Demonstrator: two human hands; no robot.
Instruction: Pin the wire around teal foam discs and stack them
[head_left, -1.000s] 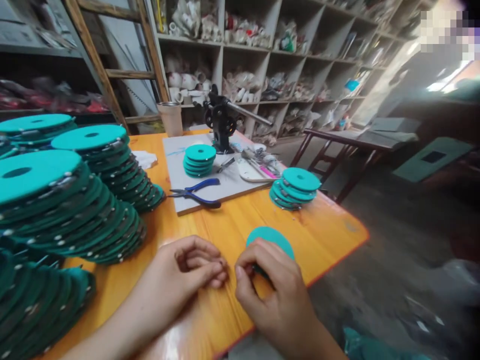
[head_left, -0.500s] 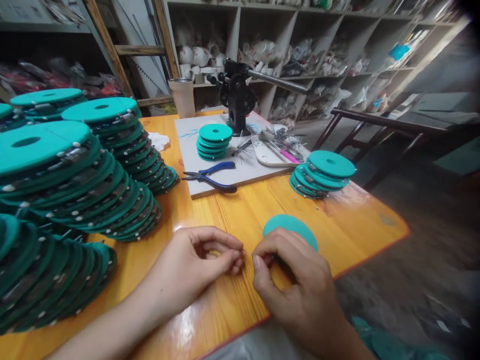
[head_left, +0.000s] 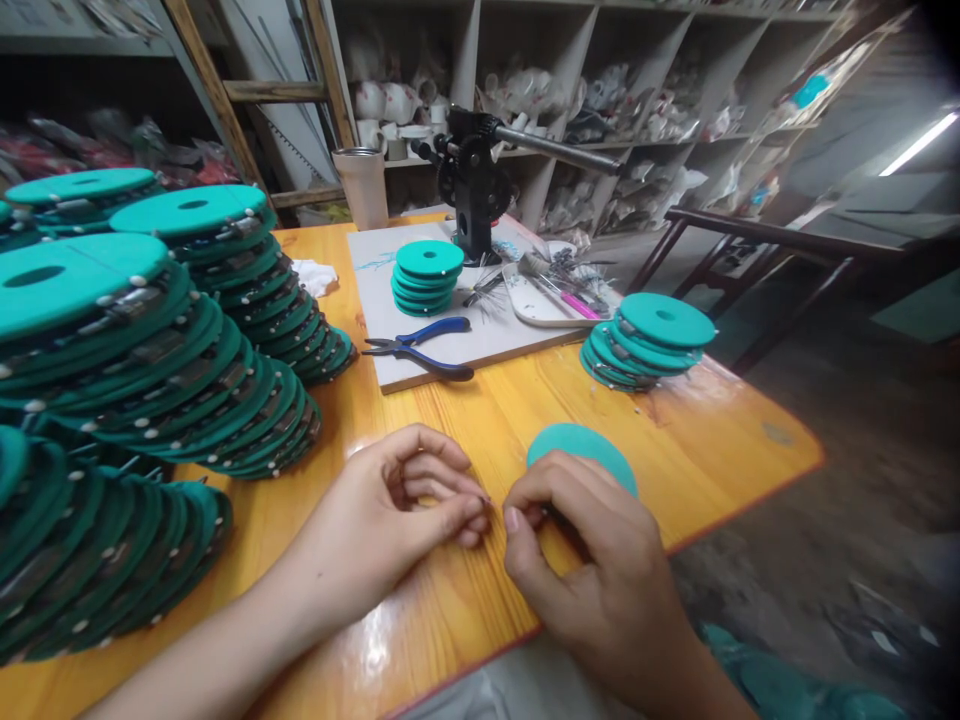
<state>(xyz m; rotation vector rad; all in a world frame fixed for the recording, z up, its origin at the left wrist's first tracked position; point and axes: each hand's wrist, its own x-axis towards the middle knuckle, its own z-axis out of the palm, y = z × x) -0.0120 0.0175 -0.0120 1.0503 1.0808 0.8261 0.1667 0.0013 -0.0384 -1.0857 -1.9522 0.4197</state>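
My left hand (head_left: 420, 500) is over the wooden table, its thumb and fingers pinched on something too small to make out. Close to its right, my right hand (head_left: 592, 550) also pinches, thumb against forefinger; what lies between them is hidden. A small gap separates the two sets of fingertips. Partly behind my right hand lies a single teal foam disc (head_left: 581, 450), flat on the table. Farther back, a short stack of teal spools (head_left: 649, 345) stands at the right.
Tall stacks of teal spools (head_left: 172, 370) crowd the left. Blue-handled pliers (head_left: 431, 345) rest on a grey board (head_left: 390, 370) with a smaller spool stack (head_left: 427, 280), a black hand press (head_left: 476, 190) and a white tray (head_left: 525, 310). A tumbler (head_left: 361, 190) stands behind.
The left forefinger has lifted and moved slightly away from the thumb. My right hand keeps nearly the same place and pinch. The view has shifted slightly.
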